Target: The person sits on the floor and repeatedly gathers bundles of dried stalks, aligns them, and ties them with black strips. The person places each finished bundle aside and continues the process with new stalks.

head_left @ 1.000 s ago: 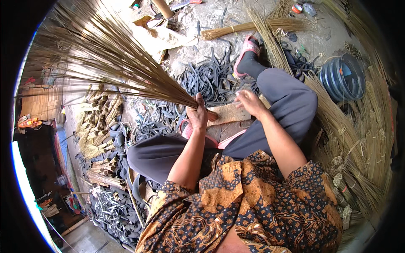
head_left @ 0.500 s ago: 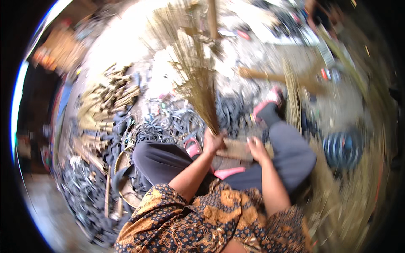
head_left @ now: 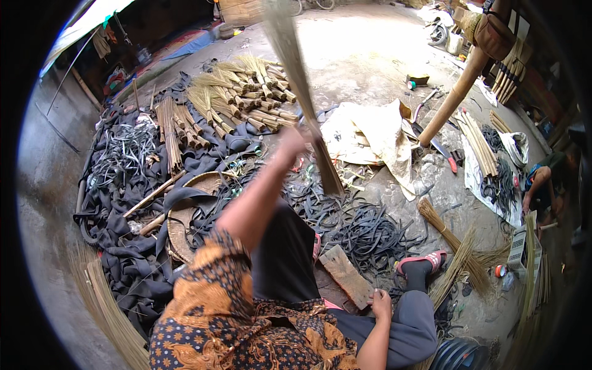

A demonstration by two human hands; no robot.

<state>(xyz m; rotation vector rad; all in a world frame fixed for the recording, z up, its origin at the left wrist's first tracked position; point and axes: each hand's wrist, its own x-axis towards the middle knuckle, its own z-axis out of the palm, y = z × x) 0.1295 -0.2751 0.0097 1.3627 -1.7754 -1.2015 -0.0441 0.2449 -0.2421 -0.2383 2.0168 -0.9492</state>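
Observation:
My left hand [head_left: 291,143] is raised out in front of me, closed round a broom bundle [head_left: 295,68] of thin stalks. Blurred by motion, the bundle stands nearly upright, its bushy end toward the far side and its narrow end pointing back at me. A thick wooden board [head_left: 343,275] lies slanted between my legs. At its near right corner is my right hand [head_left: 381,303], fingers pinched together; what they hold, if anything, is too small to tell. Dark rubber strips [head_left: 373,234] lie heaped just beyond the board.
Several tied brush bundles [head_left: 246,98] are piled at far left, with black rubber sheets [head_left: 135,240] nearer. Ahead are a pale sack [head_left: 370,135] and a leaning wooden post [head_left: 456,92]. Another bundle [head_left: 453,237] lies at right, beyond which part of another person [head_left: 542,182] shows.
My left hand has swung away from my lap, up and forward, with the broom bundle. My right hand stays by the board. The head view has turned and now takes in more of the floor ahead.

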